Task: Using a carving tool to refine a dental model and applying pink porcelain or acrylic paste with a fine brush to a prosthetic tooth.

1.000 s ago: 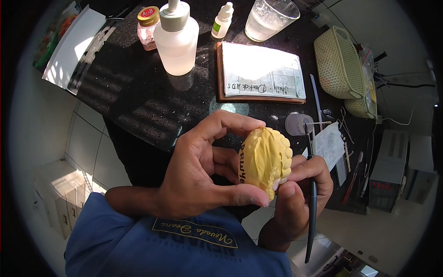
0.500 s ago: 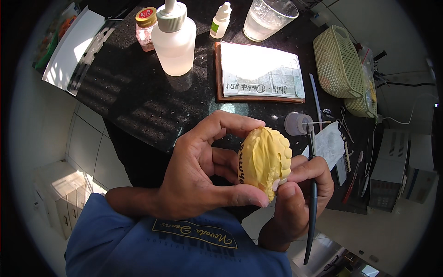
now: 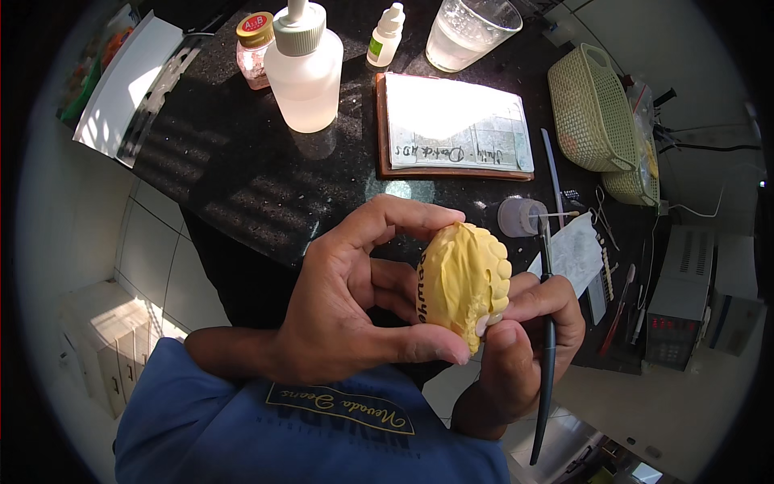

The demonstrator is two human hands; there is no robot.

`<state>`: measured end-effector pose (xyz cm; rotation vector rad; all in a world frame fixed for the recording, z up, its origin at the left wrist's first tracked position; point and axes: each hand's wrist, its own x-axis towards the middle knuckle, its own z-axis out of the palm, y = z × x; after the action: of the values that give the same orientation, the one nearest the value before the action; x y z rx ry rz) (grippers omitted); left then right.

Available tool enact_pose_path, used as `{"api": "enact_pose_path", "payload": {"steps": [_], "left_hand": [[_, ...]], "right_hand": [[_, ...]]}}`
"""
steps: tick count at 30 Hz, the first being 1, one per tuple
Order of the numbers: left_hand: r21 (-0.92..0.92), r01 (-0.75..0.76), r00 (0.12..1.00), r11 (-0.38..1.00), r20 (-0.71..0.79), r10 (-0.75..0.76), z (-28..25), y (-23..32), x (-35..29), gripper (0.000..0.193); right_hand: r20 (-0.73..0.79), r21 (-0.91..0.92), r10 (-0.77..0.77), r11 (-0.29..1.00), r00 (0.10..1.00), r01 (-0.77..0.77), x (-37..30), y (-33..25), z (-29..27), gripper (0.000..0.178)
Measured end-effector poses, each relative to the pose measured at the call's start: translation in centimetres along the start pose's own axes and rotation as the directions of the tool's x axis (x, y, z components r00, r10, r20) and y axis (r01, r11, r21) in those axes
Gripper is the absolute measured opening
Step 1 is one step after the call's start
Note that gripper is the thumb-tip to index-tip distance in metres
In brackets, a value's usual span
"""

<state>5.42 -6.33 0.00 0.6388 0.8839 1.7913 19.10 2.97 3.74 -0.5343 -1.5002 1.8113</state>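
Observation:
My left hand point(image 3: 347, 298) is closed round a yellow dental cast point(image 3: 458, 278), fingers on its far edge and thumb on its near edge. A row of moulded teeth runs along the cast's right side, and dark handwriting marks its left side. At its lower right edge sits a small pale tooth-like piece point(image 3: 482, 324). There the thumb and forefinger of my right hand point(image 3: 528, 335) press against the cast. A slim dark-handled tool point(image 3: 545, 379) is also held in my right hand, upright across the fingers, its upper tip near a small clear cup point(image 3: 520, 218).
A notepad point(image 3: 455, 129) lies on the black speckled worktop point(image 3: 226, 169). Behind it stand a pump bottle point(image 3: 302, 85), a gold-lidded jar point(image 3: 255, 60), a dropper bottle point(image 3: 385, 39) and a glass point(image 3: 468, 36). Woven baskets point(image 3: 584, 113), a white sheet point(image 3: 568, 250) and a grey device point(image 3: 681, 298) are at right.
Hardly anything differs. Both hands keep their hold on the cast and the tool, with only a tiny shift. Red display lights now show on the grey device at right.

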Motion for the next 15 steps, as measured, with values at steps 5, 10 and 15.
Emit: {"api": "enact_pose_path", "payload": {"steps": [5,10,15], "left_hand": [[0.024,-0.005,1.000,1.000,0.006,0.005,-0.15,0.04,-0.01,0.077],[0.038,0.003,1.000,0.999,0.006,-0.003,-0.33,0.12,-0.08,0.076],[-0.096,0.128,0.991,0.987,-0.035,-0.132,0.25,0.31,0.07,0.088]], "right_hand": [[0.034,-0.001,-0.025,1.000,0.999,0.025,0.00,0.36,-0.23,0.014],[0.059,-0.035,0.056,0.998,0.997,-0.054,-0.05,-0.32,-0.25,0.017],[-0.026,-0.227,-0.127,0.967,0.992,0.118,0.01,0.30,-0.50,0.031]]}}
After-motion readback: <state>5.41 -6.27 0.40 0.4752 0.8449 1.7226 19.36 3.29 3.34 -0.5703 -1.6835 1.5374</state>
